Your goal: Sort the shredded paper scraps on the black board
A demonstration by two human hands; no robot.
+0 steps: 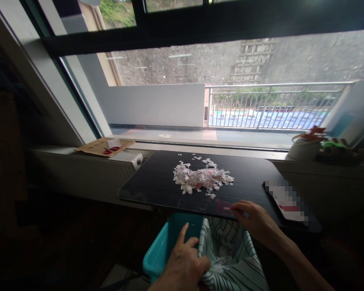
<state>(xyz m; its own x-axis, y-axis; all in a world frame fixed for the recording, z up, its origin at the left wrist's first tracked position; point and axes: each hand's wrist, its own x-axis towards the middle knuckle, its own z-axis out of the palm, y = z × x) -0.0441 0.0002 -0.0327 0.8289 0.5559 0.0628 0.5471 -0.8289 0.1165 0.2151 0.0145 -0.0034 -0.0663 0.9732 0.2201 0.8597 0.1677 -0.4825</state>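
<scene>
Hands stood apart at the front edge of the black table (151, 178): the right hand (256, 221) above it, fingertips together, whether on a scrap could not be told; the left hand (183, 256) below it, between teal bin (157, 252) and striped liner (242, 277), index finger extended, any grip unclear. Paper scraps (202, 178) lay heaped mid-table, probably very light, limp and easily scattered, best pinched singly or swept toward the front edge. Open tabletop flanked the heap; a blurred flat item (285, 202) lay at the table's right end.
</scene>
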